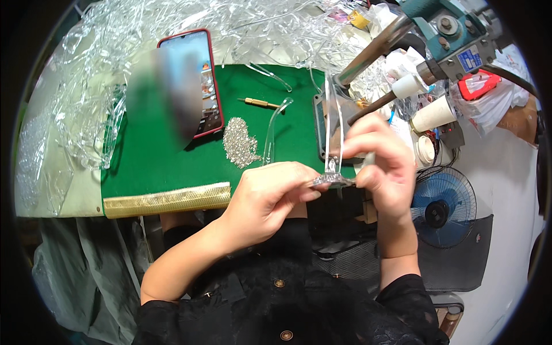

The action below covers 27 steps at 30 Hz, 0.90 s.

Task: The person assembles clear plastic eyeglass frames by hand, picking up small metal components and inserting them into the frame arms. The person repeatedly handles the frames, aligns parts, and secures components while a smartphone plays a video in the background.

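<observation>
A pair of clear plastic glasses frames (332,177) is held up past the front edge of the green mat, one clear temple (329,127) pointing away from me. My left hand (257,196) pinches its left end between thumb and fingers. At the right end, my right hand (383,167) grips the frame with its thumb low and fingers bent near the temple. On the mat lie a loose clear temple (271,131), a heap of tiny silver metal pieces (240,144) and a brass-coloured screwdriver (261,103).
Clear plastic temples (132,34) pile up along the back and left. A red-cased phone (211,86) stands on the green mat (167,167), partly behind a dark blur. A gold mesh strip (167,200) edges the front. To the right are a teal machine (445,29), cups (434,115) and a fan (440,210).
</observation>
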Motion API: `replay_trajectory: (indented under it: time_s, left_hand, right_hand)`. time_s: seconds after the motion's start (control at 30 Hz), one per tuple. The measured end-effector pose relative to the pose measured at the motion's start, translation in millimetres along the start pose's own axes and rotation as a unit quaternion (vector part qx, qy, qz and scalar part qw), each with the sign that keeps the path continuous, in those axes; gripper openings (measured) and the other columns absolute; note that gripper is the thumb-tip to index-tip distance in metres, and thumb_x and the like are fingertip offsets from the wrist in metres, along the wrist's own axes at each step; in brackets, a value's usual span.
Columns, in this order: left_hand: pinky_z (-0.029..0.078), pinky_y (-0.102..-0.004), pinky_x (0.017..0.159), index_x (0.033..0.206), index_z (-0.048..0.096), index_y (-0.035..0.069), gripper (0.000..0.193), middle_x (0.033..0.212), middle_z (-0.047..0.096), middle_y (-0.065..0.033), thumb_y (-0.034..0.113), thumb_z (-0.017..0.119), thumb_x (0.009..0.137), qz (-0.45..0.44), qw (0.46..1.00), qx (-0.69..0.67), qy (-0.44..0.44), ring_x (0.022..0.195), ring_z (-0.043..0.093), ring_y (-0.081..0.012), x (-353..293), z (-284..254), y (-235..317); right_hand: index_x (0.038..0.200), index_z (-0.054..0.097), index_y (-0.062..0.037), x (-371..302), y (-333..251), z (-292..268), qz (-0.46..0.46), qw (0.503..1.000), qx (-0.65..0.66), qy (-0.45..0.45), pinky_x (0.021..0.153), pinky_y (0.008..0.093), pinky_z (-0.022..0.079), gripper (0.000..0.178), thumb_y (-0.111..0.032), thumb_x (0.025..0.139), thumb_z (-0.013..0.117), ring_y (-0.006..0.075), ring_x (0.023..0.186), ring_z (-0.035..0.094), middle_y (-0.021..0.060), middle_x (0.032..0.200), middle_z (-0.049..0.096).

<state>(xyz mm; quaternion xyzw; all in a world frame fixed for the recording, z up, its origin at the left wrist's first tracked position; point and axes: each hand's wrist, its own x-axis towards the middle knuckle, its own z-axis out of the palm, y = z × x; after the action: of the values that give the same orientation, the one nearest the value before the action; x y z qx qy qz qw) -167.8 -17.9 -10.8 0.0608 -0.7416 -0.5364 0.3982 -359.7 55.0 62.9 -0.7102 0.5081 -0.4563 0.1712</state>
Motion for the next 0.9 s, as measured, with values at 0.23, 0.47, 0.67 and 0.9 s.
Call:
replay_trajectory:
  time_s: [0.23, 0.47, 0.67, 0.9]
  left_hand:
    - [0.054, -0.0352, 0.071, 0.104, 0.065, 0.000, 0.025, 0.092, 0.068, -0.0141, -0.004, 0.068, 0.080, 0.070, 0.993, 0.087, 0.049, 0.082, 0.067, -0.0303, 36.2, 30.1, -23.7]
    - [0.051, -0.0403, 0.061, 0.100, 0.060, 0.003, 0.018, 0.079, 0.065, -0.0128, 0.010, 0.066, 0.085, 0.106, 0.954, 0.280, -0.016, 0.072, 0.064, -0.0322, 87.7, 59.6, -28.6]
    - [0.048, -0.0428, 0.052, 0.087, 0.055, 0.003, 0.013, 0.070, 0.062, -0.0150, 0.014, 0.062, 0.090, 0.105, 0.944, 0.313, -0.018, 0.061, 0.062, -0.0351, 117.7, 76.1, -27.3]
    - [0.047, -0.0430, 0.050, 0.082, 0.052, 0.003, 0.019, 0.065, 0.060, -0.0151, 0.018, 0.059, 0.092, 0.097, 0.939, 0.331, 0.011, 0.056, 0.060, -0.0349, 142.3, 91.2, -35.1]
  right_hand:
    - [0.103, 0.070, 0.0018, -15.1, 18.5, -5.0, 0.086, 0.976, 0.179, 0.084, 0.077, 0.0257, 0.043, 0.030, -0.021, 0.084, 0.073, 0.0123, 0.084, 0.055, 0.0042, 0.089, 0.058]
    - [0.104, 0.069, 0.0026, -14.0, 34.3, -56.0, 0.110, 0.979, 0.131, 0.114, 0.083, 0.0273, 0.044, 0.027, -0.021, 0.089, 0.067, 0.0118, 0.090, 0.055, 0.0029, 0.091, 0.059]
    - [0.098, 0.067, -0.0004, -4.6, 50.2, -87.5, 0.130, 0.965, 0.167, 0.154, 0.082, 0.0229, 0.044, 0.019, -0.018, 0.091, 0.066, 0.0073, 0.087, 0.056, -0.0016, 0.089, 0.061]
    - [0.103, 0.061, -0.0036, 6.5, 68.3, -96.2, 0.107, 0.947, 0.167, 0.253, 0.077, 0.0232, 0.039, 0.016, -0.016, 0.093, 0.063, 0.0075, 0.083, 0.050, -0.0018, 0.094, 0.058]
